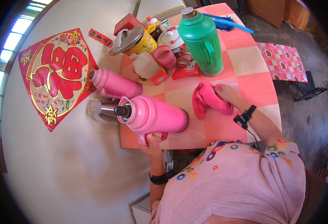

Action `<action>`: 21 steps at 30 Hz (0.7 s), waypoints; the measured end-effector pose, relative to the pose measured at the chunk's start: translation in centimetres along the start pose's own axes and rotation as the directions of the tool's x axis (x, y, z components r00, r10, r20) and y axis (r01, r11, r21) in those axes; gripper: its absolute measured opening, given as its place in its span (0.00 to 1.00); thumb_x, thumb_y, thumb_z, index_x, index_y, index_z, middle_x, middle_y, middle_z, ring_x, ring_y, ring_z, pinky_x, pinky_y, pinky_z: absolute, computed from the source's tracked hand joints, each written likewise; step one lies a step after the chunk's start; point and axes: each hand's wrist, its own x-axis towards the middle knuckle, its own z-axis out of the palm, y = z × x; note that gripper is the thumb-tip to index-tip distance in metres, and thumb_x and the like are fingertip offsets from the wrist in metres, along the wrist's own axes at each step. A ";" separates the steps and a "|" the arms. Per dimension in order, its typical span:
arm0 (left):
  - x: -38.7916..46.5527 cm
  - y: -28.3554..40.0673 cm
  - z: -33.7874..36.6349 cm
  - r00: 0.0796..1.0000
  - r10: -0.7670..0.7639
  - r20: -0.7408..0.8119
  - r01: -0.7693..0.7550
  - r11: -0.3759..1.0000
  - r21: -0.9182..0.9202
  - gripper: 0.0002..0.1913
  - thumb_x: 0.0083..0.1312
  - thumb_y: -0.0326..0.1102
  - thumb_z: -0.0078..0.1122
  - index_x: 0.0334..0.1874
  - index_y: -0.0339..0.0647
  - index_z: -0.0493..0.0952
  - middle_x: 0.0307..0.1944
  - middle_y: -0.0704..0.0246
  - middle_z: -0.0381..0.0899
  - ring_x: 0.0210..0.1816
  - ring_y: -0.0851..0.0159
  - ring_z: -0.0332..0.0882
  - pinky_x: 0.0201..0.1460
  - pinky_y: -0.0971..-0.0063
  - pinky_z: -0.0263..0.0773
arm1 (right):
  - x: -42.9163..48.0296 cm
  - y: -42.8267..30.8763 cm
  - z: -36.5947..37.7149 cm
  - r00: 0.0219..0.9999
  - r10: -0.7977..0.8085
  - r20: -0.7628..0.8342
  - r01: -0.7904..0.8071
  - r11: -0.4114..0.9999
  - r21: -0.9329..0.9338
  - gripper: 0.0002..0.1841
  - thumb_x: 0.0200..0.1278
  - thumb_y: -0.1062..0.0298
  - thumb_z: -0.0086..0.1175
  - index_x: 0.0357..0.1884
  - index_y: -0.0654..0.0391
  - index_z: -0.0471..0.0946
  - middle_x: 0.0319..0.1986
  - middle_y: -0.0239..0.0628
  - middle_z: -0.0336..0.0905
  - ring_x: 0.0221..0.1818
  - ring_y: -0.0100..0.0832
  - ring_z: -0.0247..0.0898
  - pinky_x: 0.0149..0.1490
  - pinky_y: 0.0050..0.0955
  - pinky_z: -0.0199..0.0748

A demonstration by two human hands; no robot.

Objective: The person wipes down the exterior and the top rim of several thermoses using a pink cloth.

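Observation:
My left hand (pixel 153 144) grips the handle of a large pink thermos flask (pixel 158 113) near the left edge of the table; its black stopper points left. On the checkered tablecloth, my right hand (pixel 225 93) holds a bright pink cloth (pixel 208 100), with part of the cloth bunched under and beside the fingers. A green thermos flask (pixel 200 42) with a cork stopper stands beyond the cloth. Beyond the large pink flask is a smaller pink thermos flask (pixel 120 84). A stainless steel kettle (pixel 106 110) is partly hidden behind the large pink flask.
At the back stand a yellow lidded pot (pixel 144 42), a pink cup (pixel 166 56), a whitish plastic jug (pixel 145 65), a white enamel lidded pot (pixel 171 39) and red-handled scissors (pixel 185 59). A blue brush (pixel 231 23) lies at the far right. A wall borders the table's left side.

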 end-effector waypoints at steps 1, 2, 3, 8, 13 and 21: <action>0.3 0.1 -0.2 0.999 -0.016 -0.042 0.017 1.000 0.009 0.19 0.65 0.48 0.52 0.25 0.41 0.65 0.14 0.75 0.60 0.15 0.76 0.59 0.18 0.81 0.58 | -1.5 -0.8 -0.4 1.000 -0.002 -0.004 0.002 1.000 -0.002 0.18 0.59 0.56 0.48 0.27 0.64 0.75 0.29 0.58 0.76 0.32 0.47 0.76 0.37 0.41 0.72; 0.6 -0.3 -1.0 0.999 -0.014 -0.045 0.014 1.000 0.008 0.19 0.65 0.48 0.52 0.25 0.41 0.65 0.14 0.75 0.60 0.15 0.76 0.59 0.18 0.81 0.58 | -2.8 -1.5 -0.3 0.942 0.281 0.185 -0.336 0.817 0.468 0.17 0.59 0.57 0.49 0.28 0.63 0.75 0.30 0.55 0.76 0.32 0.46 0.75 0.36 0.40 0.71; 0.7 -0.7 -2.1 0.999 -0.001 -0.052 0.001 1.000 0.004 0.19 0.65 0.48 0.53 0.25 0.41 0.65 0.13 0.75 0.60 0.14 0.77 0.58 0.16 0.81 0.57 | -3.9 -2.3 -0.1 0.784 0.396 0.478 -0.608 0.336 0.719 0.15 0.58 0.57 0.51 0.28 0.62 0.76 0.31 0.53 0.77 0.32 0.45 0.75 0.35 0.40 0.70; 0.7 -1.6 -3.0 0.987 0.058 -0.148 -0.055 0.998 0.022 0.19 0.64 0.50 0.54 0.27 0.40 0.66 0.12 0.77 0.59 0.12 0.79 0.57 0.14 0.83 0.55 | -4.2 -2.9 1.0 0.973 0.099 0.210 -0.218 0.702 0.678 0.12 0.56 0.59 0.54 0.28 0.58 0.78 0.31 0.42 0.76 0.30 0.42 0.72 0.34 0.36 0.68; 0.5 -1.9 -2.9 0.984 0.051 -0.173 -0.044 0.998 0.042 0.21 0.63 0.52 0.54 0.29 0.39 0.67 0.12 0.77 0.59 0.12 0.79 0.57 0.14 0.83 0.53 | -5.3 -10.6 -3.4 0.844 -0.497 -0.202 0.536 0.780 0.323 0.10 0.53 0.64 0.57 0.28 0.63 0.75 0.29 0.42 0.72 0.33 0.38 0.69 0.37 0.32 0.66; 0.3 -2.2 -3.3 0.981 0.085 -0.172 -0.069 0.993 0.099 0.21 0.64 0.52 0.52 0.33 0.36 0.69 0.13 0.76 0.61 0.13 0.79 0.57 0.14 0.84 0.52 | -5.0 -13.8 -7.0 0.970 -0.233 -0.066 0.212 0.686 0.696 0.09 0.56 0.67 0.57 0.32 0.62 0.75 0.27 0.35 0.74 0.30 0.27 0.70 0.35 0.24 0.68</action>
